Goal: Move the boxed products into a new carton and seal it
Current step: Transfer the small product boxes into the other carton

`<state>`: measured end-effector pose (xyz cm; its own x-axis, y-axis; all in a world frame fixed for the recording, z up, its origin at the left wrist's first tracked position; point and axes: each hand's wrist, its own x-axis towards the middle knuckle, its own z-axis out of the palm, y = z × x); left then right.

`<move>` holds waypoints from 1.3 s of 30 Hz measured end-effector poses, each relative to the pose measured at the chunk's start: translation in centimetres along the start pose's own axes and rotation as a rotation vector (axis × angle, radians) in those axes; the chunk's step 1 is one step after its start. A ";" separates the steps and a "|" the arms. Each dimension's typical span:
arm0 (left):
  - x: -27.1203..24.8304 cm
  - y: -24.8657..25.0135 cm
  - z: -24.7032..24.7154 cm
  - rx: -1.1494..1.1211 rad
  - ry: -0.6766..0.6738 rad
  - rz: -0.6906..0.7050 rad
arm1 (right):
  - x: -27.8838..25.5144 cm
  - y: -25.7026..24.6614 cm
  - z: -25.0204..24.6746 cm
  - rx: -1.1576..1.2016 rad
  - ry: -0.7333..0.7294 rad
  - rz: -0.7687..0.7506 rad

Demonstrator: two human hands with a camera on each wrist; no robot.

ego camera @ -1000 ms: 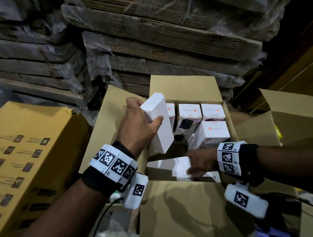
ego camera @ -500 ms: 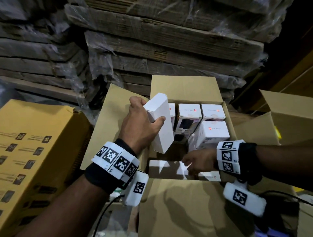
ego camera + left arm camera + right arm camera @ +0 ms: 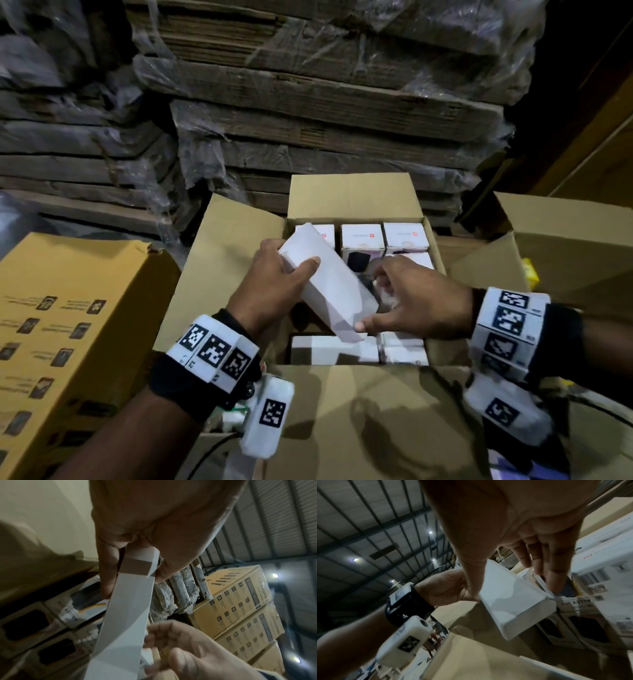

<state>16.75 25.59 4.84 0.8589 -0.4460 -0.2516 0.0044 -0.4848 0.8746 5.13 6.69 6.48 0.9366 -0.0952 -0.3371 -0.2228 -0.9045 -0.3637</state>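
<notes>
Over the carton [image 3: 236, 246], plain white box [image 3: 329, 291] tilts, taped end

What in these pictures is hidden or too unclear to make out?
- Head view: the open carton's middle and floor, hidden by both hands and the tilted white box that the left hand grips.
- Head view: the small print on the packed boxes, too small to read.
- Right wrist view: whether the right hand grips the box or only touches it, blurred.
</notes>
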 end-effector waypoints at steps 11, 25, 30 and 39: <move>-1.3 -1.4 0.6 0.132 0.015 0.017 | 1.4 -0.1 2.9 -0.116 -0.136 -0.022; -0.9 -2.5 0.2 0.155 -0.009 0.133 | 5.3 -1.4 4.7 -0.488 -0.442 -0.020; -0.4 -3.0 0.2 0.141 0.010 0.136 | 6.0 -1.2 5.9 -0.518 -0.448 -0.054; -0.2 -2.9 0.2 0.157 -0.003 0.128 | 5.6 -0.8 6.4 -0.249 -0.626 -0.178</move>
<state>16.44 26.92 2.26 0.8459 -0.5136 -0.1440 -0.1847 -0.5352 0.8243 8.81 9.53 -0.66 0.6044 0.2535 -0.7553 0.0583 -0.9595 -0.2755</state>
